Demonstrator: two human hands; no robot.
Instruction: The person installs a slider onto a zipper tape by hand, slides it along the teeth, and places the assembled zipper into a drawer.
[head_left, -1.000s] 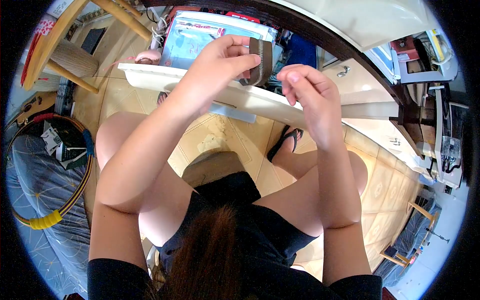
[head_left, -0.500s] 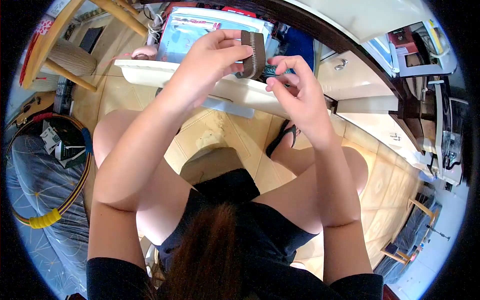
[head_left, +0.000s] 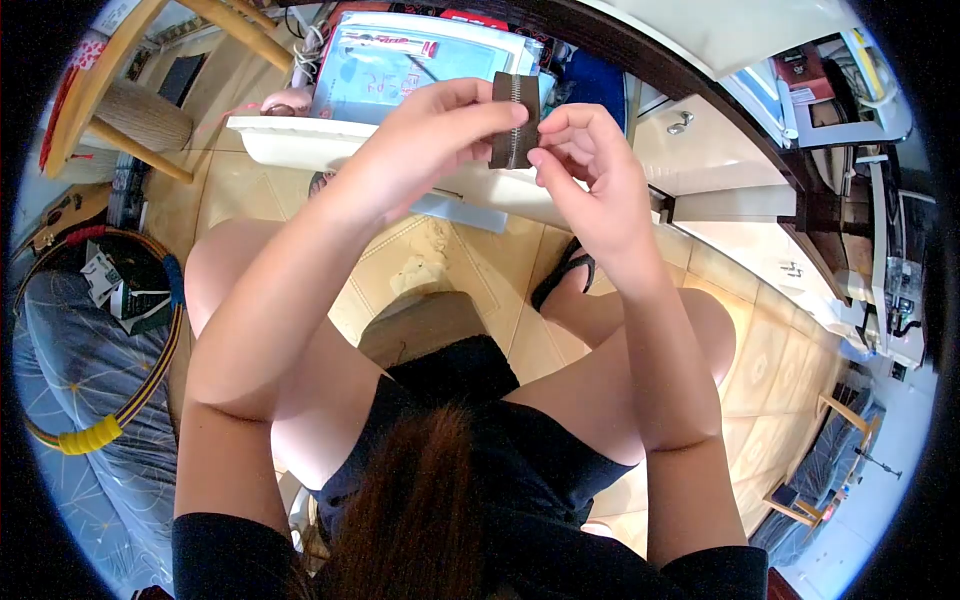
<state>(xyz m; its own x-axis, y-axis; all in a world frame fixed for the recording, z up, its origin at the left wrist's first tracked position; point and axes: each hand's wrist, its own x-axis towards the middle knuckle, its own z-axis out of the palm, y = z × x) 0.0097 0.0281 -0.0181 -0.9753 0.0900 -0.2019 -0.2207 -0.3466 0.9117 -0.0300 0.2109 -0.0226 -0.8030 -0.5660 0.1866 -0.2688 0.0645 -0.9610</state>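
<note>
A short dark brown zipper [head_left: 503, 135] with a line of metal teeth is held up above the edge of a pulled-out drawer. My left hand [head_left: 425, 140] grips it from the left, its thumb lying across the teeth and its fingers partly behind the tape. From the other side, the thumb and forefinger of my right hand [head_left: 600, 170] meet at the zipper's right edge, the rest of the fingers curled. The back of the zipper is hidden from me.
The open white drawer [head_left: 290, 145] holds a light blue folder [head_left: 350, 85] and other items. Dark-edged cabinets [head_left: 720, 140] stand to the right. A wooden stool [head_left: 85, 90] is at the upper left, with a taped hoop [head_left: 90, 440] below it. Tiled floor [head_left: 490, 270] shows between my legs.
The zipper has turned flatter towards me and shifted slightly down and right. My right thumb and forefinger have come from apart to its right edge. My left hand keeps its hold.
</note>
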